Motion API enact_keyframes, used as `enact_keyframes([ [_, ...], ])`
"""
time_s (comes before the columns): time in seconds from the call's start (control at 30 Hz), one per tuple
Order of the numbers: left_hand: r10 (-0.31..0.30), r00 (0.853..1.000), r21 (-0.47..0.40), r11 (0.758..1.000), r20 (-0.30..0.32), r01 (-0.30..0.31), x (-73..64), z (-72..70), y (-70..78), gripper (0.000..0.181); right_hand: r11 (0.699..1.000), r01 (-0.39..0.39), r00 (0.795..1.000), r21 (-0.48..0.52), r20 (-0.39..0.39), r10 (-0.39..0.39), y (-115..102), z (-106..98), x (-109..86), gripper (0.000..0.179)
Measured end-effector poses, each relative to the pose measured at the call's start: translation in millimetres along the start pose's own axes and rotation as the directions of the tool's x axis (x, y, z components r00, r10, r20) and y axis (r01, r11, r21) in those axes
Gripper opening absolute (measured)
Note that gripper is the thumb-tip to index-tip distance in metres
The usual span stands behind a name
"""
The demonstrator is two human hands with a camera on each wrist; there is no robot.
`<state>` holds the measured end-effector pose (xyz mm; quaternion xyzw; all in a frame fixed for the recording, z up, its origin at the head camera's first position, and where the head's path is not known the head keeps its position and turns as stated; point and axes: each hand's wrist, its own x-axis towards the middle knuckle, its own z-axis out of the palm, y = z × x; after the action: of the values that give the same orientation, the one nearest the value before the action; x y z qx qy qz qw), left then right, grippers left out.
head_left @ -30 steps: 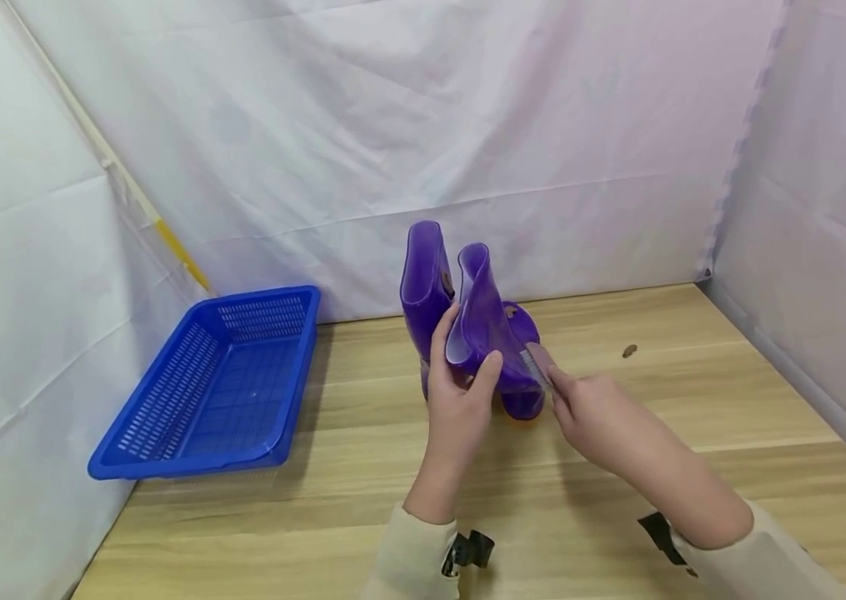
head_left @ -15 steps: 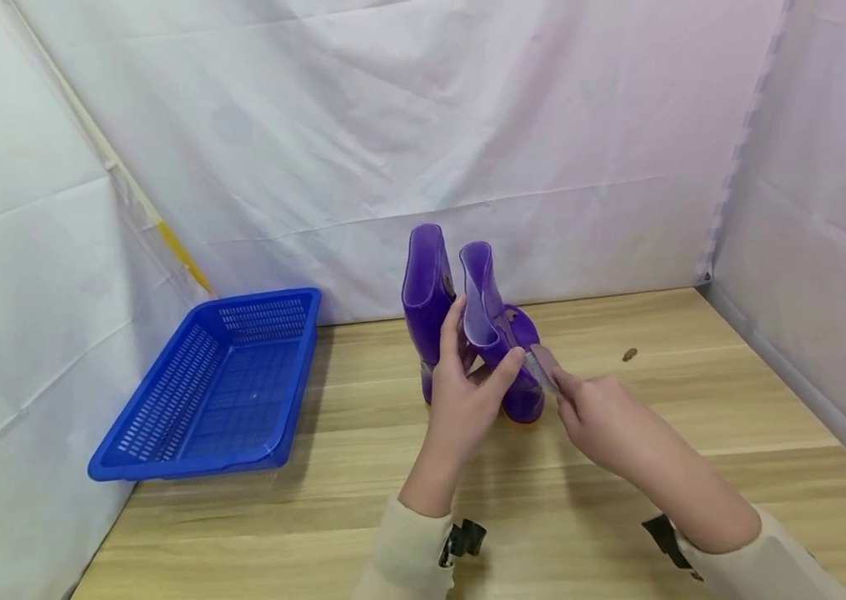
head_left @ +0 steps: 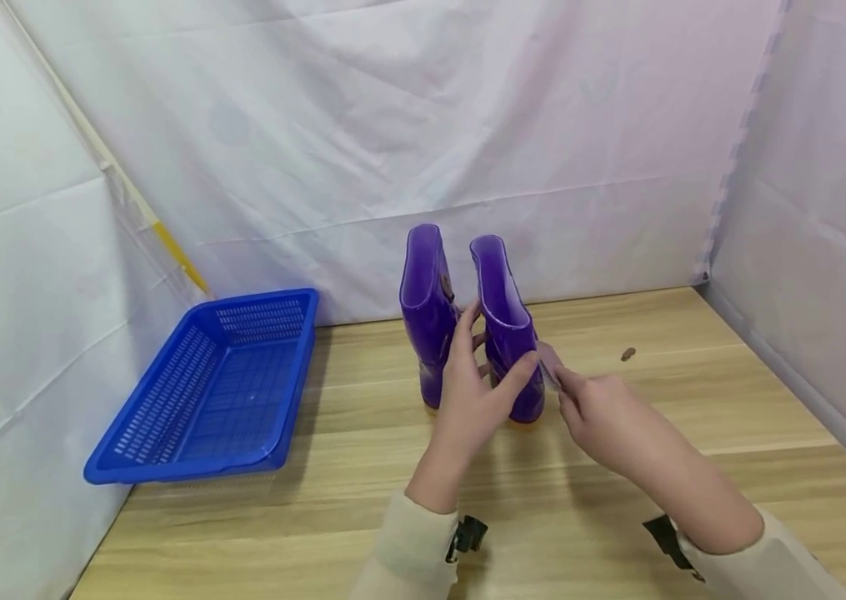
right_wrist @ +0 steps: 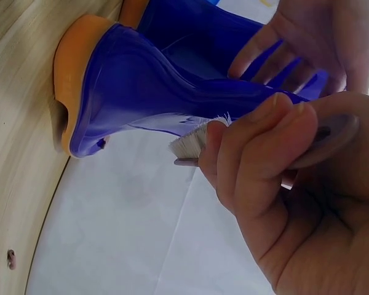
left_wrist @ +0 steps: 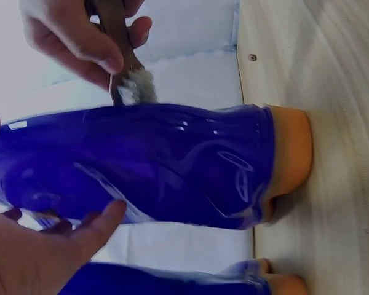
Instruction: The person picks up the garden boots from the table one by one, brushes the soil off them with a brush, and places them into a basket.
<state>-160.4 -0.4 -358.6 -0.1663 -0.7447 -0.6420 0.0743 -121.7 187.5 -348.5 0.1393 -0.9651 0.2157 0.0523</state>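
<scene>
Two purple rain boots with orange soles stand upright side by side on the wooden table. My left hand (head_left: 468,404) holds the shaft of the right boot (head_left: 514,337) from the near left, fingers along its left side and thumb across the near side. The left boot (head_left: 426,329) stands just beyond those fingers. A small brush (head_left: 547,365) with white bristles (right_wrist: 190,144) is gripped in my right hand (head_left: 604,417). Its bristles touch or nearly touch the boot's right side; in the left wrist view the brush (left_wrist: 135,86) meets the boot's outline.
A blue plastic basket (head_left: 231,400) sits on the left of the table. A small brown bit (head_left: 628,354) lies on the wood right of the boots. White cloth walls (head_left: 362,150) close off the back and sides. A yellow-tipped pole (head_left: 178,254) leans in the left corner.
The right boot has turned from tilted, with its shaft squeezed, to upright with a rounder opening. My left hand has moved right with it; my right hand has barely moved.
</scene>
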Motion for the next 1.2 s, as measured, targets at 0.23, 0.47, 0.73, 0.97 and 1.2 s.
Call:
enact_keyframes([
  [0.23, 0.044, 0.983, 0.256, 0.967, -0.176, 0.002, 2.0, 18.6, 16.0, 0.089, 1.0, 0.031, 0.999, 0.005, -0.016, -0.031, -1, 3, -1.9, 0.047],
  [0.47, 0.008, 0.977, 0.173, 0.984, -0.213, 0.03, 6.6, 28.1, 27.9, 0.07, 1.0, 0.023, 1.0, 0.007, -0.021, -0.023, 1, 1, -4.5, 0.043],
  [0.73, -0.051, 0.988, -0.003, 0.999, -0.146, 0.051, 16.4, 18.1, 33.5, 0.062, 1.0, -0.005, 1.0, -0.008, -0.026, 0.005, 8, -2, -6.0, 0.045],
  [0.97, -0.042, 0.999, -0.163, 0.986, -0.018, 0.039, 18.8, 3.9, 29.4, 0.053, 0.998, -0.054, 0.999, 0.01, -0.002, 0.054, 13, -6, -7.0, 0.047],
  [1.2, -0.016, 0.985, -0.316, 0.946, 0.173, 0.071, 18.5, -10.9, 28.1, 0.052, 0.997, -0.08, 0.997, 0.005, 0.006, 0.08, 26, -9, -9.3, 0.048],
])
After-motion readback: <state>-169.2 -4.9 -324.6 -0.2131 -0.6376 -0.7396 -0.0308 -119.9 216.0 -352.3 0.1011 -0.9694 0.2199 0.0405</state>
